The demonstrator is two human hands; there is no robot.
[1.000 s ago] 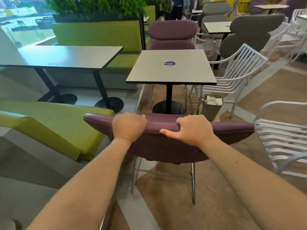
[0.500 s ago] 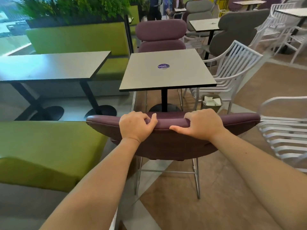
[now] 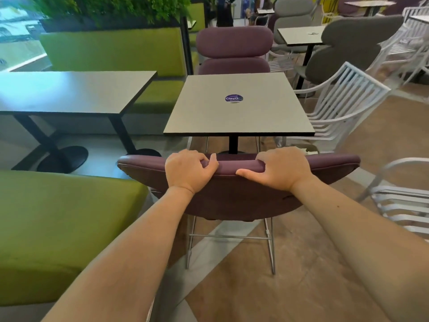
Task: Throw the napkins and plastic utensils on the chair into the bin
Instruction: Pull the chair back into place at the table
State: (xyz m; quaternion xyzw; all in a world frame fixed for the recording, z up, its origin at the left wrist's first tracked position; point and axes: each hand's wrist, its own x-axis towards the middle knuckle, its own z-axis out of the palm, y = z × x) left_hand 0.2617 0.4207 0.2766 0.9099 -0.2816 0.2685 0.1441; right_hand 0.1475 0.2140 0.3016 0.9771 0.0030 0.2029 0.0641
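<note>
Both hands — left hand [image 3: 189,170] and right hand [image 3: 279,169] — grip the top edge of the padded maroon chair back [image 3: 236,194], near a square grey table [image 3: 239,108].

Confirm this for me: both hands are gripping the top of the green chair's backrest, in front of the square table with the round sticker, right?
Not quite. The chair is purple, not green, as the head view shows. Both the left hand and the right hand grip its backrest top, before the stickered square table.
</note>
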